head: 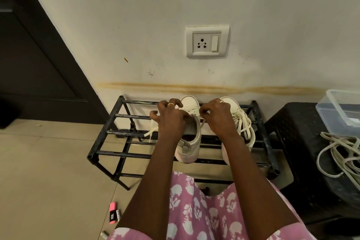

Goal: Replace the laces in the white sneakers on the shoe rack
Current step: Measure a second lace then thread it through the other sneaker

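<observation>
Two white sneakers stand on the top bars of a black metal shoe rack [109, 134], toes to the wall. My left hand [170, 118] and my right hand [216, 116] are both over the left sneaker [190, 143], and each pinches part of its white lace near the eyelets. One loose lace end [151, 131] hangs left over the rack bars. The right sneaker [244, 122] is laced, with loops lying on its tongue, and my right forearm hides part of it.
A black stool [298, 161] stands right of the rack and carries a pile of loose white laces [340, 158] and a clear plastic box [342, 109]. A pink highlighter [112, 213] lies on the tiled floor. A dark door is at left; a wall socket [206, 42] is above.
</observation>
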### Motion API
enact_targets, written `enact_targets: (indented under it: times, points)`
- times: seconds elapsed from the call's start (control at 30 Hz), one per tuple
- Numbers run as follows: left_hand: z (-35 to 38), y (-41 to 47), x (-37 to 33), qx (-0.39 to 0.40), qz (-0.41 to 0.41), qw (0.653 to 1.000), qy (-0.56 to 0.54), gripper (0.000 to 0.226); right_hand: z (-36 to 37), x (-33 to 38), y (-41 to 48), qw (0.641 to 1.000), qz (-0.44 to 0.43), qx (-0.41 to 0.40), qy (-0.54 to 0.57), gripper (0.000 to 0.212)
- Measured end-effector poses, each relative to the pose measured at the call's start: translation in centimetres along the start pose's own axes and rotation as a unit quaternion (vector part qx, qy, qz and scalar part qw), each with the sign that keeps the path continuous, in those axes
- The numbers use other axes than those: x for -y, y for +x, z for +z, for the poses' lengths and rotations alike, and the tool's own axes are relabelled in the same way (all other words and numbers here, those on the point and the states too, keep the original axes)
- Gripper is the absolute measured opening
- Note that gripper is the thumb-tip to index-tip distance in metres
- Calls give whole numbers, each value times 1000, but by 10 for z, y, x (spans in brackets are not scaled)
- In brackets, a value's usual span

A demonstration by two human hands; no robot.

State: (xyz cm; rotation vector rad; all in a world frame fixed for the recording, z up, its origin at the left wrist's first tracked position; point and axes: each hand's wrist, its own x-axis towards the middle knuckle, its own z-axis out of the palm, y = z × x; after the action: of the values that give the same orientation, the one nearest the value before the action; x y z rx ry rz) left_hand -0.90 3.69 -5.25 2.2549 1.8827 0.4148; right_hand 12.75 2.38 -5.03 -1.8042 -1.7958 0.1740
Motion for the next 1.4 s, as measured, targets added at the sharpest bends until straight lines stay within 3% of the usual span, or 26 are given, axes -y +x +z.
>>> enact_targets:
  times: [0.13, 0.27, 0.4, 0.53, 0.7, 0.87, 1.03, 1.2, 1.4]
  points:
    - [1, -1, -6, 13, -42, 999, -10, 21, -2, 11, -2, 1000, -23, -8, 16, 18]
    - [-3, -5, -24, 35, -161, 984, -68, 29, 3, 5, 1, 998, 23, 41, 53, 22]
    - [2, -10, -41, 55, -306, 934, -174, 43, 3, -5, 1, 976, 146, 118, 114, 28]
    - [3, -5, -44, 41, -405, 877, -257, 46, 1, -9, 1, 951, 181, 174, 180, 28]
    - [4, -2, -40, 33, -423, 854, -301, 42, 4, -4, 0, 932, 201, 157, 256, 19]
    - [4, -1, -36, 37, -430, 830, -353, 45, 6, -3, 1, 940, 183, 160, 238, 8]
    - [14, 5, -33, 42, -441, 805, -393, 60, 4, 0, 4, 951, 174, 197, 163, 13]
    - [4, 5, -33, 74, -441, 815, -369, 55, 7, 2, 5, 958, 167, 203, 115, 20]
    - [8, 9, -32, 99, -425, 850, -296, 53, 4, 0, 5, 926, 213, 197, 243, 16]
